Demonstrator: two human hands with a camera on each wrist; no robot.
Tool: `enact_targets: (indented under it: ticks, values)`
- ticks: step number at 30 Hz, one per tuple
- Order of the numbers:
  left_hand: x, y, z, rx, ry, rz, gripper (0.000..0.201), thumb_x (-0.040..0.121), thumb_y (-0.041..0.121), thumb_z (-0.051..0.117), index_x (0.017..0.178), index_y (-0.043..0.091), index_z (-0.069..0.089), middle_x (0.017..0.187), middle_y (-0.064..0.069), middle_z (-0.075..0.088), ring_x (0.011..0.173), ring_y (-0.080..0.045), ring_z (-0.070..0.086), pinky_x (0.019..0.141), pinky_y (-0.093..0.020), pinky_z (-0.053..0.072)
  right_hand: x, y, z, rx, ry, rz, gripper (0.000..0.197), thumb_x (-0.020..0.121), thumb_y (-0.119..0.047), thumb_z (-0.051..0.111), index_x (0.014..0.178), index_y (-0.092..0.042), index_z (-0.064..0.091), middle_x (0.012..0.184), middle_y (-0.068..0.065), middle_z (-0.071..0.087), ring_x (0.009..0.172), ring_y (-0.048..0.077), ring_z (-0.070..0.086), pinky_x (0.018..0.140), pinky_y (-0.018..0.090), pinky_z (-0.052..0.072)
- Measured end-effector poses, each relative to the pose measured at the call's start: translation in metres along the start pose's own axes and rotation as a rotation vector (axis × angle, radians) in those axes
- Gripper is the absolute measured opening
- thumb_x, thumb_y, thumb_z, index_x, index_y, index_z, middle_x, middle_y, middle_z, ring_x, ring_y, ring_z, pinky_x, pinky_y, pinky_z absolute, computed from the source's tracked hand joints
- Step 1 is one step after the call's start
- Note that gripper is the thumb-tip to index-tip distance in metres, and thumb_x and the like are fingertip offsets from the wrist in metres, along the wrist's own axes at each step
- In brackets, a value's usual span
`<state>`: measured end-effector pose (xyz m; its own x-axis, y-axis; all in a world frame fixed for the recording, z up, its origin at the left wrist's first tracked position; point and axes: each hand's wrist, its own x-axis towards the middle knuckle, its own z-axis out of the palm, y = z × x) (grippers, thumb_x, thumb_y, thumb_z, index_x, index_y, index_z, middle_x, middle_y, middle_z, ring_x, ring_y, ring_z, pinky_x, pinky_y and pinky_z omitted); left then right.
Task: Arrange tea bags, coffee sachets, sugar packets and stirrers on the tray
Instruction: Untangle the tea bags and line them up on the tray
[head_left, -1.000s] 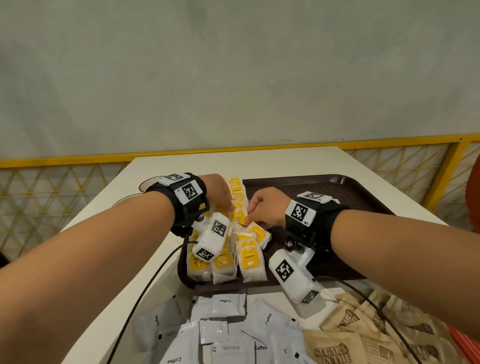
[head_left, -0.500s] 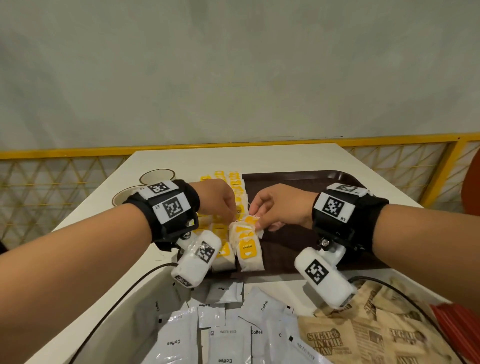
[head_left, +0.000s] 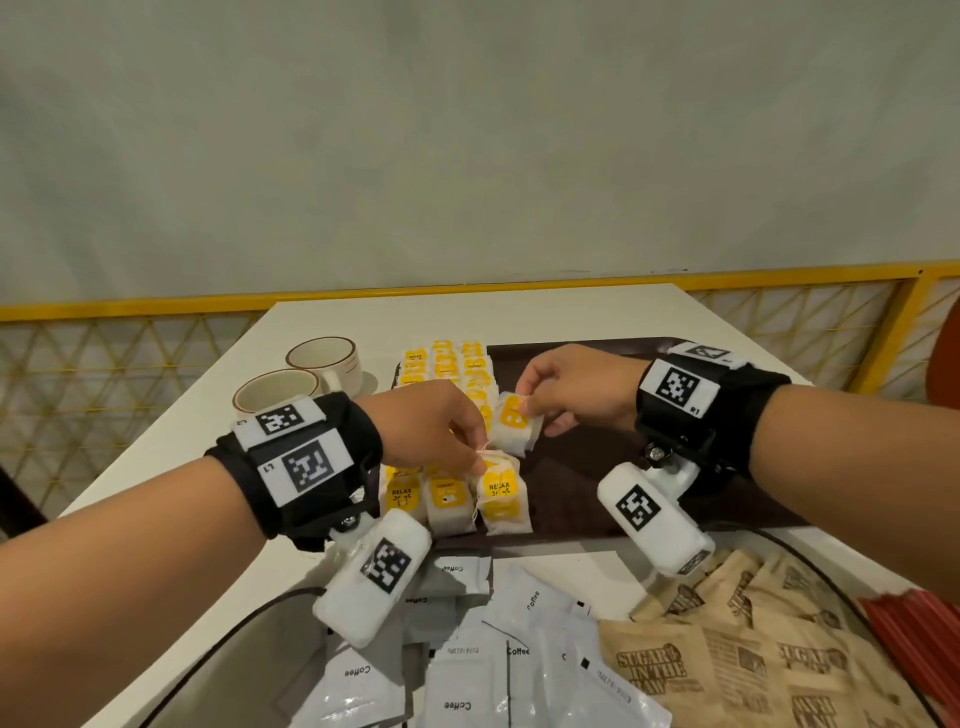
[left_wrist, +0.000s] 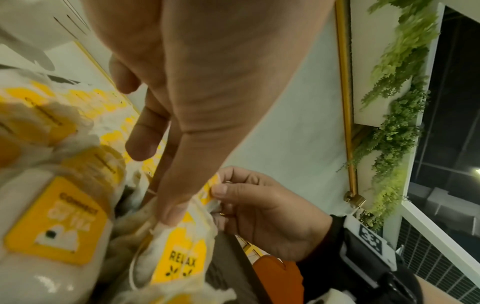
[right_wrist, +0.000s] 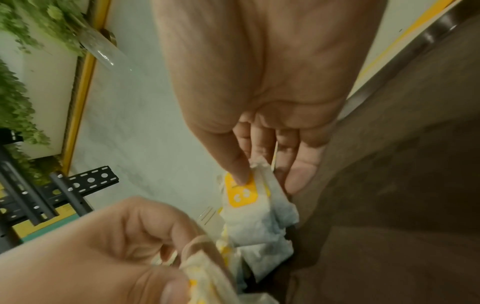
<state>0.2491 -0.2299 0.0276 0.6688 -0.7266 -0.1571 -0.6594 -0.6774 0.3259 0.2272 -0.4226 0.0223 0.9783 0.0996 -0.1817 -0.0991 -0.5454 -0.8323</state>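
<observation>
While it hangs clear above the brown tray (head_left: 597, 467), the lifted tea bag (head_left: 514, 428) is pinched at its top edge between the thumb and forefinger of the right hand (head_left: 576, 395), just beside the left hand (head_left: 431, 426). Its long axis runs from the pinch down and toward the person, the yellow tag facing up and the soft pouch drooping below. In the right wrist view the thumb presses on the yellow tag of this bag (right_wrist: 249, 197), whose white pouch looks fibrous and crumpled, with frayed edges. The left hand's thumb and fingertips pinch the top of a second tea bag (head_left: 501, 491) that lies in the nearest row on the tray, its tag reading RELAX (left_wrist: 182, 261); a thin string shows at its upper end. Its long side runs toward the person.

More tea bags (head_left: 447, 369) lie in rows along the tray's left part, each a pale rectangular pouch with a yellow square tag. Nearer the person, on the white table (head_left: 545, 317), lie glossy white coffee sachets (head_left: 524, 613) and matte brown paper sugar packets (head_left: 727, 670). Two cream cups (head_left: 322, 364) with brown rims stand left of the tray.
</observation>
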Motion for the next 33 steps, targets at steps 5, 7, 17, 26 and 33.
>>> enact_targets:
  ticks: [5, 7, 17, 26, 33]
  values:
    - [-0.006, 0.004, -0.001, -0.044, -0.068, 0.016, 0.007, 0.088, 0.029, 0.066, 0.089, 0.022, 0.065, 0.081, 0.009, 0.063, 0.071, -0.002, 0.055, 0.07, -0.017, 0.045, -0.003, -0.005, -0.001, 0.068, -0.051, -0.038, 0.01, 0.09, -0.001, 0.059, 0.096, -0.008, 0.059, 0.095, 0.016, 0.064, 0.086, 0.025, 0.064, 0.078, 0.034, 0.057]
    - [-0.006, 0.005, -0.002, -0.037, -0.076, 0.013, 0.01, 0.089, 0.029, 0.064, 0.092, 0.019, 0.065, 0.08, 0.009, 0.062, 0.068, -0.002, 0.053, 0.068, -0.016, 0.044, -0.003, -0.007, 0.007, 0.034, -0.094, -0.042, 0.009, 0.091, -0.001, 0.058, 0.096, -0.01, 0.058, 0.09, 0.014, 0.062, 0.084, 0.026, 0.063, 0.078, 0.037, 0.057]
    - [-0.006, 0.005, -0.004, -0.096, -0.089, -0.024, 0.007, 0.088, 0.029, 0.065, 0.084, 0.023, 0.064, 0.065, 0.011, 0.055, 0.058, -0.001, 0.047, 0.065, -0.016, 0.041, 0.005, -0.003, 0.035, -0.091, -0.077, -0.021, 0.015, 0.093, -0.004, 0.057, 0.082, -0.014, 0.054, 0.083, 0.012, 0.057, 0.086, 0.031, 0.062, 0.086, 0.052, 0.054]
    - [0.007, 0.0, -0.002, -0.245, 0.088, -0.107, 0.009, 0.087, 0.024, 0.068, 0.091, 0.02, 0.074, 0.076, 0.017, 0.064, 0.072, 0.003, 0.056, 0.069, -0.011, 0.042, 0.0, -0.001, 0.032, -0.098, 0.1, -0.107, 0.012, 0.087, -0.004, 0.064, 0.099, -0.006, 0.063, 0.076, 0.004, 0.058, 0.052, 0.008, 0.057, 0.052, 0.022, 0.052]
    - [0.023, -0.005, 0.006, -0.166, 0.144, -0.222, 0.004, 0.083, 0.022, 0.071, 0.083, 0.018, 0.074, 0.084, 0.006, 0.068, 0.075, -0.004, 0.057, 0.072, -0.02, 0.047, -0.014, 0.002, 0.027, 0.049, 0.128, 0.056, 0.019, 0.092, -0.001, 0.049, 0.076, -0.01, 0.055, 0.076, 0.008, 0.06, 0.067, 0.016, 0.059, 0.071, 0.032, 0.056]
